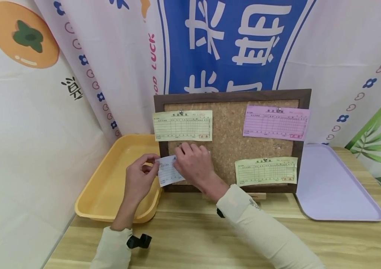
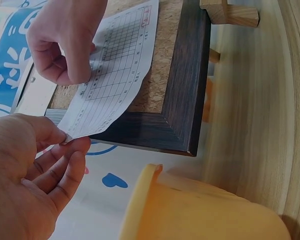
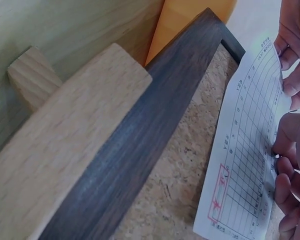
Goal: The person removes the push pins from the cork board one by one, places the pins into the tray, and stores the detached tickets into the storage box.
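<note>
A white receipt slip with a printed grid slants across the lower left of a framed cork board. My left hand pinches its upper left corner between thumb and fingers. At the slip's top edge, my right hand pinches a small shiny push pin, mostly hidden by the fingertips. In the left wrist view the slip bows away from the cork, its lower edge overlapping the dark frame. Above it, a pale yellow slip hangs from a pin.
A purple slip and a light green slip are pinned on the board's right side. A yellow tray stands at left, a lilac tray at right. Wooden feet prop the board on the wood-grain table; a printed curtain hangs behind.
</note>
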The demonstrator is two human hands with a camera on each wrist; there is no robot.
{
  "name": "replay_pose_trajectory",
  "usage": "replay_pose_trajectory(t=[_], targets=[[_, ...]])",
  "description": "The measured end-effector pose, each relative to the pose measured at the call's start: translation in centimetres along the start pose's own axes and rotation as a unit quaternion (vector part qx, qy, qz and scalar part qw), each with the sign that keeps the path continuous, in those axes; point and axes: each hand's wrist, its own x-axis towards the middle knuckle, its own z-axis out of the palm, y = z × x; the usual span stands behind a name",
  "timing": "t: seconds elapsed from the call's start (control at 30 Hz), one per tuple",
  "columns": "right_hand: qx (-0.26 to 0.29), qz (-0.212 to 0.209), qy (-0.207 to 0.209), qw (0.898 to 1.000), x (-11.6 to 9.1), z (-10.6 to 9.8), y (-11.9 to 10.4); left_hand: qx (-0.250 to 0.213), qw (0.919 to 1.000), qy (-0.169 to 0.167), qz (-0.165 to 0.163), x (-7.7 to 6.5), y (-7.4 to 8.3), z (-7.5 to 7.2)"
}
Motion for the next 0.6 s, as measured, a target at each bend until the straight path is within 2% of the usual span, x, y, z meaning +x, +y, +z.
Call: replay_pose_trajectory(t=[0.2,0.6], targets=[[-0.001,0.005,-0.022,1.0,-0.08,-0.31,-0.22,-0.003,1.0,-0.002,-0.003,0.0,0.03,-0.11],[-0.019,0.017,-0.036,0.999,-0.08,-0.84,-0.65,-0.007,1.0,-0.003,-0.001,0.0,0.16,-0.1]])
